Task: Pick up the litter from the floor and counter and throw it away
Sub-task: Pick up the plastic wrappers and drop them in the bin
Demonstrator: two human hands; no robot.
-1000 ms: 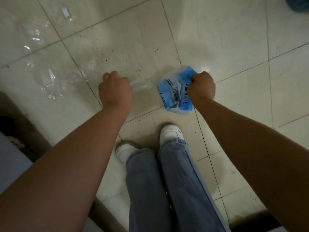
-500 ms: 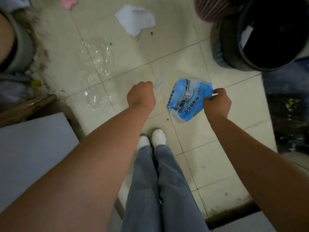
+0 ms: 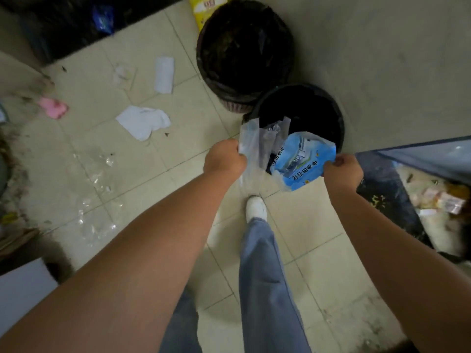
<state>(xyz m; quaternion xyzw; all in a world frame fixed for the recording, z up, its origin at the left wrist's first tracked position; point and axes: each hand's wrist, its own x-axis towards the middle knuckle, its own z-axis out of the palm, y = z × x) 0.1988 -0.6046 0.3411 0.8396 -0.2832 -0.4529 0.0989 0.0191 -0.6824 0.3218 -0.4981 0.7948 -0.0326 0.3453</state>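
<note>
My right hand (image 3: 342,170) pinches a blue and white plastic bag (image 3: 299,161) by its edge, and the bag hangs over the near rim of a black bin (image 3: 339,115). My left hand (image 3: 225,157) is closed on a clear plastic wrapper (image 3: 254,141), held just left of that bin. White paper scraps (image 3: 142,122) and another white piece (image 3: 164,75) lie on the tile floor to the left. A pink scrap (image 3: 53,107) lies further left, and clear plastic bits (image 3: 98,174) are scattered near my left arm.
A second dark bin (image 3: 244,47) stands behind the first, with a yellow packet (image 3: 206,8) beyond it. A dark bag with rubbish (image 3: 387,197) lies at the right. A white surface (image 3: 23,289) is at the lower left. My white shoe (image 3: 256,207) stands on the tiles.
I have risen and stepped toward the bins. Both hands carried the blue bag and clear wrapper from the floor tiles up to the rim of the near black bin.
</note>
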